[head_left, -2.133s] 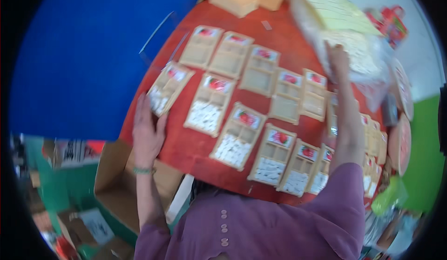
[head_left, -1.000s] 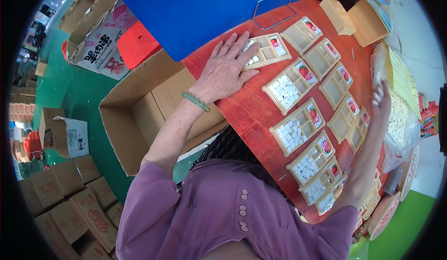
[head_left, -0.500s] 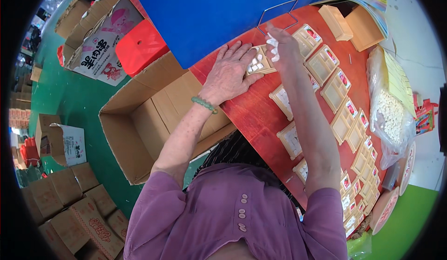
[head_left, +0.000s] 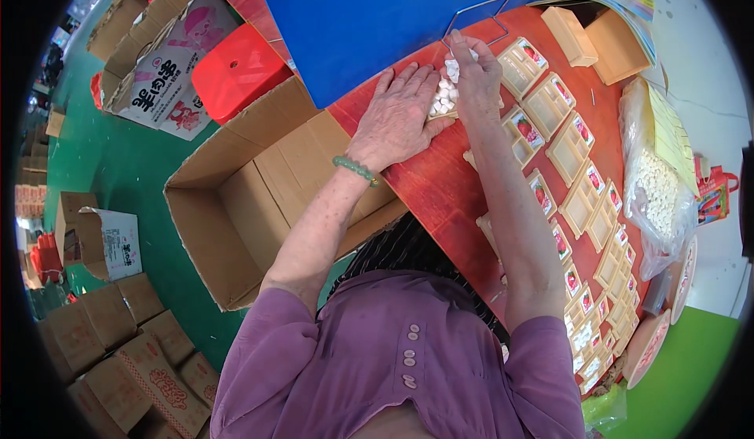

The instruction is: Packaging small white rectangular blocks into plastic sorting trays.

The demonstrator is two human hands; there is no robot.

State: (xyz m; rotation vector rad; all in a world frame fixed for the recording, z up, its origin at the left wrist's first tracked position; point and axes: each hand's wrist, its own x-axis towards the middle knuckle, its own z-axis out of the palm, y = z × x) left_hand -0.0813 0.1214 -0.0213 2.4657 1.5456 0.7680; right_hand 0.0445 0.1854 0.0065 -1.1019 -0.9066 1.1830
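Note:
My left hand (head_left: 397, 122) lies spread on the red table, its fingers and thumb stretched along the near side of a small beige tray (head_left: 448, 115). Small white pieces (head_left: 444, 97) cover the part of this tray that shows. Over its far side, my right hand (head_left: 480, 78) is closed around more white pieces (head_left: 452, 68), some of which stick out past the fingertips. My right hand hides the rest of the tray. A green bead bracelet (head_left: 355, 168) circles my left wrist.
Rows of beige compartment trays with strawberry pictures (head_left: 548, 103) line the table's right side. Beyond them lies a plastic bag of white pieces (head_left: 653, 195). A blue board (head_left: 393, 23) with a wire handle stands ahead. An open cardboard box (head_left: 236, 203) and a red stool (head_left: 236, 70) are left.
More white pieces lie in the tray than before. My right hand has come slightly nearer and turned over the tray. The left hand has shifted slightly right, still flat.

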